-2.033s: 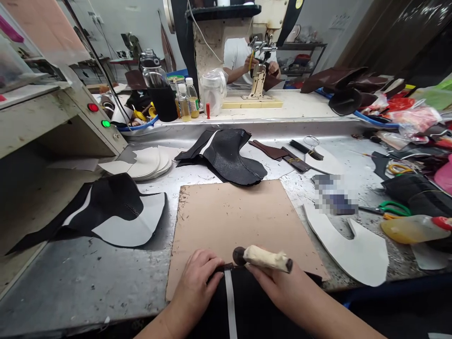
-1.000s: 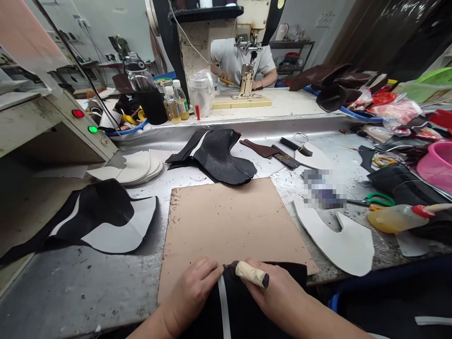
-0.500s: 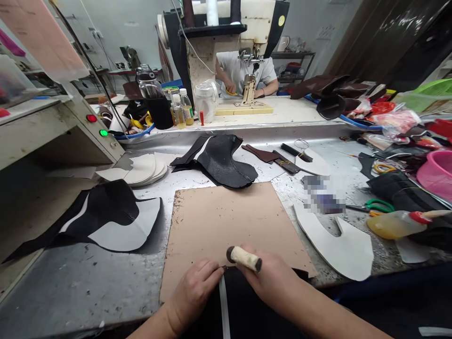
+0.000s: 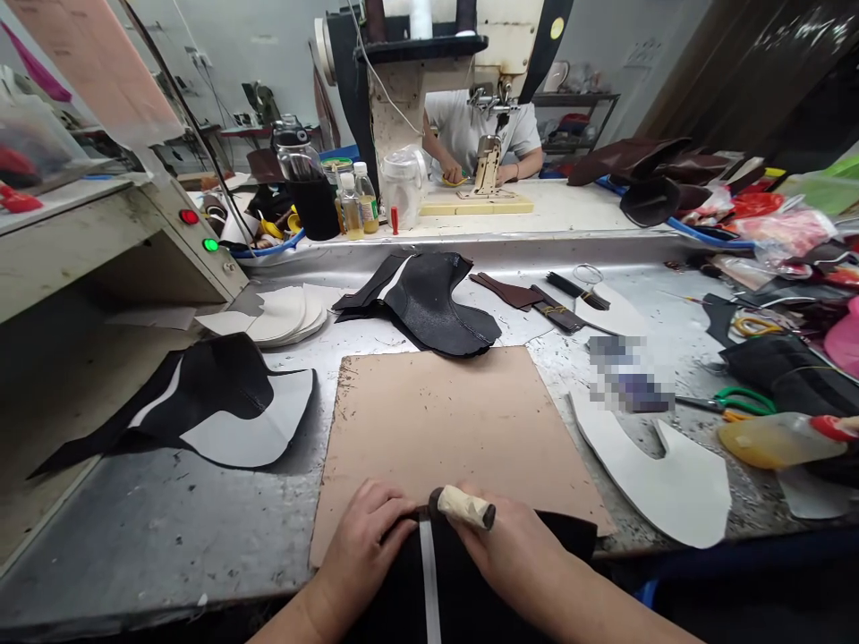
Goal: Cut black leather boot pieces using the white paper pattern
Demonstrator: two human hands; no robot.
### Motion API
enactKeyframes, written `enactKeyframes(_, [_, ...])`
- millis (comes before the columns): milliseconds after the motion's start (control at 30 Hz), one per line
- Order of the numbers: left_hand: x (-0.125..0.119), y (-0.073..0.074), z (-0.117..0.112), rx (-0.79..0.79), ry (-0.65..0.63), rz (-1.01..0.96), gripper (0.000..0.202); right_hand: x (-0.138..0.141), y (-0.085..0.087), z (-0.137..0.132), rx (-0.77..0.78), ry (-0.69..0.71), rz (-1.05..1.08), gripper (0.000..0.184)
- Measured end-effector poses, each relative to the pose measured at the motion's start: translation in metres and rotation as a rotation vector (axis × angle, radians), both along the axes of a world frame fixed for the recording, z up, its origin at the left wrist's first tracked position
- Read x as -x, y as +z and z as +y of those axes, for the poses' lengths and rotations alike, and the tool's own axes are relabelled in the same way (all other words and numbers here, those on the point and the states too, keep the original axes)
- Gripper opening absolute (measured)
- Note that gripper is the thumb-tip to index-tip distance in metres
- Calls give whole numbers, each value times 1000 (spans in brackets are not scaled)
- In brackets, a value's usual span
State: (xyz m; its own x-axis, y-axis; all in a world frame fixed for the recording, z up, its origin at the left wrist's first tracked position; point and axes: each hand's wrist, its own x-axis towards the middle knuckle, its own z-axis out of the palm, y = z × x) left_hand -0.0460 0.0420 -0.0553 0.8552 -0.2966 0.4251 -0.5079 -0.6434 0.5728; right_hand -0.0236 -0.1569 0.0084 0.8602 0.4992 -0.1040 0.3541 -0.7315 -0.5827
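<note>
A black shoe-upper piece (image 4: 463,581) with a white tape strip (image 4: 429,572) down its middle lies over the front edge of a tan board (image 4: 436,420). My left hand (image 4: 369,537) is closed on the piece's upper edge, left of the strip, thumb and fingers pinching it. My right hand (image 4: 516,537) grips what looks like a hammer (image 4: 464,507), with a cream-wrapped body and dark ends. Its dark left end is down at the edge, just right of the strip. The fingers beneath the hammer are partly hidden.
Black upper pieces lie behind the board (image 4: 436,300) and at left (image 4: 221,385). A white curved piece (image 4: 658,474), scissors (image 4: 738,400) and a glue bottle (image 4: 771,438) are at right. Beyond stands a sewing machine (image 4: 395,125), with a person (image 4: 483,134) behind it.
The hammer's dark end has come lower, onto the piece's edge beside the strip. My left hand stays at the edge. The whole view has shifted slightly.
</note>
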Motion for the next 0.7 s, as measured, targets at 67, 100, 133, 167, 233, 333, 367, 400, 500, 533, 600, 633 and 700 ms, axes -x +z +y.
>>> enactKeyframes(67, [0, 1, -1, -43, -29, -62, 14, -1, 1, 0, 6, 2, -7, 20])
enactKeyframes(100, [0, 1, -1, -78, -41, -103, 14, -1, 2, 0, 13, 4, -9, 19])
enactKeyframes(133, [0, 2, -1, -118, -54, -145, 15, -2, 1, -1, 22, 10, -12, 18])
enactKeyframes(167, [0, 2, -2, -157, -66, -186, 16, -2, 1, -1, 33, 21, -19, 17])
enactKeyframes(233, [0, 1, -1, -223, -97, -255, 17, -3, 1, 0, 67, 48, -35, 17])
enactKeyframes(333, [-1, 3, -2, -291, -148, -310, 22, -6, 6, 2, 132, 60, -11, 16])
enactKeyframes(367, [-1, 5, -3, -306, -159, -323, 24, -7, 9, 3, 149, 54, 16, 15])
enactKeyframes(400, [-1, 6, -3, -319, -165, -332, 25, -8, 14, 4, 162, 48, 46, 15])
enactKeyframes(500, [-1, 9, -5, -347, -162, -329, 29, -10, 29, 9, 180, 51, 99, 15])
enactKeyframes(533, [-1, 10, -5, -355, -160, -320, 30, -10, 32, 10, 167, 48, 94, 15])
enactKeyframes(600, [-1, 9, -5, -362, -162, -311, 29, -10, 36, 14, 125, 14, 71, 13])
enactKeyframes(633, [-1, 8, -5, -362, -161, -310, 29, -9, 35, 16, 114, -4, 63, 12])
enactKeyframes(700, [-1, 8, -4, -365, -154, -313, 27, -9, 32, 20, 141, 9, 60, 13])
